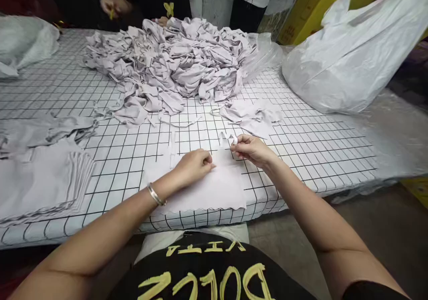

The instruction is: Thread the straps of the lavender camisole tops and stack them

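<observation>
**Pinching the small tab at the cloth's far edge**

Your right hand (pixel 251 150) is closed in a fingertip pinch on a small white tab (pixel 234 140) at the far edge of the flat cloth piece (pixel 214 186). Your left hand (pixel 194 165) rests curled, knuckles down, pinning that piece to the tabletop (pixel 317 148); it presses the cloth without holding anything between the fingers. The piece lies directly under both hands, its near edge hanging just over the tabletop's rim toward you.

Judging from this, keep the left hand firm so the cloth stays flat, and keep the pinch close to the edge so the tab does not twist.

Left of your left hand sits a neat stack of folded pieces (pixel 43 179). Beyond both hands rises a loose heap of grey cloth (pixel 174 63), with a few stray pieces (pixel 254 115) just past your right hand. Farther right lies a big white plastic bag (pixel 351 55). Across the tabletop, another person's hand (pixel 113 5) is at work.
</observation>
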`<state>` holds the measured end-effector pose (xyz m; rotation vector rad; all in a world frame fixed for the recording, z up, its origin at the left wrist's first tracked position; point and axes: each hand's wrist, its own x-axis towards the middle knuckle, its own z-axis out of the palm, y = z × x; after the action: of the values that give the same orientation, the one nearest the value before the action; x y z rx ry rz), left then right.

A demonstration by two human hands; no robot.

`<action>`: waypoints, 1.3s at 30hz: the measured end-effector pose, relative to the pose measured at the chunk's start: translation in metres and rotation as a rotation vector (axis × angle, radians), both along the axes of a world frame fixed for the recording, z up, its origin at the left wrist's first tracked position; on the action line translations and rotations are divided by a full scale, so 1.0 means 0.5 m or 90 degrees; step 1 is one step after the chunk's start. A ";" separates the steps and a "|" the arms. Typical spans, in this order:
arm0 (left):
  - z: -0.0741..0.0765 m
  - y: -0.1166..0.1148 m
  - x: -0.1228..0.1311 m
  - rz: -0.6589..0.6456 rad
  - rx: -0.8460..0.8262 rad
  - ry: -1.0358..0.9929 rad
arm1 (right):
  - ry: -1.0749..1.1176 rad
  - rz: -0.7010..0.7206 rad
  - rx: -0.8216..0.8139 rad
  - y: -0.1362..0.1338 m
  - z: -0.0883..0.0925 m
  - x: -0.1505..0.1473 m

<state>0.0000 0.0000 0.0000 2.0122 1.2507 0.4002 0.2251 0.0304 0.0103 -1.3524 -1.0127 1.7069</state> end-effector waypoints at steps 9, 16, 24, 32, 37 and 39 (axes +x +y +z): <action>0.016 0.000 0.045 0.198 -0.088 -0.337 | 0.016 0.073 -0.043 -0.043 -0.029 -0.056; 0.020 0.027 0.047 0.254 -0.259 -0.399 | 0.035 0.054 -0.012 -0.042 -0.022 -0.060; -0.023 -0.038 -0.003 0.110 0.104 0.050 | -0.012 0.029 0.025 -0.035 -0.048 -0.055; -0.033 -0.051 -0.002 0.062 0.053 0.127 | -0.116 0.118 0.089 -0.046 -0.057 -0.065; -0.041 -0.048 -0.001 0.100 0.037 0.074 | -0.360 0.211 0.280 -0.053 -0.064 -0.066; -0.045 -0.049 -0.002 0.109 0.032 0.059 | -0.416 0.238 0.326 -0.056 -0.064 -0.068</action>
<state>-0.0008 -0.0245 -0.0224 1.9916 1.4908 0.4286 0.1912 0.0025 -0.0218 -1.4467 -2.0171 1.1042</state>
